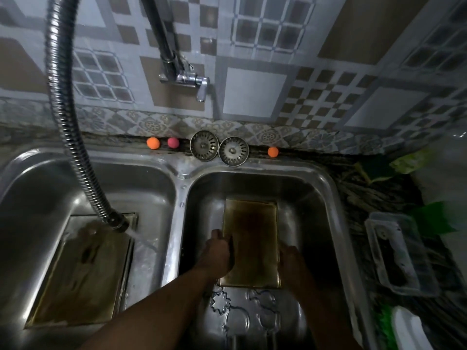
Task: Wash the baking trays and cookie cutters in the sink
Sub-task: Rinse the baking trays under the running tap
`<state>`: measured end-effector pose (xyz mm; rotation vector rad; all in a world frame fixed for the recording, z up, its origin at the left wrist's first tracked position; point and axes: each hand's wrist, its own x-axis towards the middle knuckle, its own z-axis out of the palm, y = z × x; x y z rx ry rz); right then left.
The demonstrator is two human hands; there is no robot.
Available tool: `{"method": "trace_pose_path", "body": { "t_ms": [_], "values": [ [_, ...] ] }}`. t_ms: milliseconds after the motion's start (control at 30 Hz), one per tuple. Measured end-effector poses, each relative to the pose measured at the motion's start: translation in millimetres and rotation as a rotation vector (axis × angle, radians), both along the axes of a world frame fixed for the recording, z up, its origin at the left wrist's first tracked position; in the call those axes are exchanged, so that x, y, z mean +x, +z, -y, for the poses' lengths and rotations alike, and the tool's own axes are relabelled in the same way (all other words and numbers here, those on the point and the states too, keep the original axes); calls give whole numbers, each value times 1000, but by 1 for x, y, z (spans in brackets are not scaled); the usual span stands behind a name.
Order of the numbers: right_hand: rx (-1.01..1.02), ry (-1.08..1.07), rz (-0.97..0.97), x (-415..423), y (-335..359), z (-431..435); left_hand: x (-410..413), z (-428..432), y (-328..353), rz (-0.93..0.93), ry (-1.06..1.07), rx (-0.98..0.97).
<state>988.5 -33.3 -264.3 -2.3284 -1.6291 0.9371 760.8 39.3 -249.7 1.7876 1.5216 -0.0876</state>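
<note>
A stained rectangular baking tray lies in the right sink basin. My left hand grips its left edge and my right hand grips its right edge. Several metal cookie cutters lie on the basin floor just in front of the tray. A second baking tray lies in the left basin. Water sprays from the flexible metal hose onto that tray's far right corner.
Two round sink strainers and three small coloured balls sit on the ledge behind the basins. The wall tap is above them. A clear plastic container and green and white items stand on the right counter.
</note>
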Motion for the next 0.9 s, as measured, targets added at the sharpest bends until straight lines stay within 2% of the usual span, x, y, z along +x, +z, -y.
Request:
{"method": "trace_pose_path", "body": {
  "t_ms": [200, 333, 467, 567, 633, 700, 767, 833, 900],
  "values": [
    [93, -22, -93, -31, 67, -11, -11, -1, 38, 164, 53, 36],
    [257, -35, -82, -69, 101, -22, -34, 10, 95, 312, 76, 194],
    [416, -55, -176, -137, 150, -32, -77, 17, 132, 466, 167, 389],
    [470, -64, -303, -195, 164, -45, -123, 21, 148, 493, 296, 375],
    [369, -110, -561, -235, 165, -57, -156, 23, 157, 447, 379, 374],
    [188, -251, -865, -273, 165, -67, -193, 24, 150, 447, 455, 364],
    [76, -314, -1044, -305, 164, -74, -232, 26, 135, 378, 498, 304],
    [48, -262, -1063, -332, 156, -79, -271, 29, 113, 298, 538, 265],
    [47, -127, -890, -353, 135, -80, -308, 32, 90, 187, 556, 232]
  ]
}}
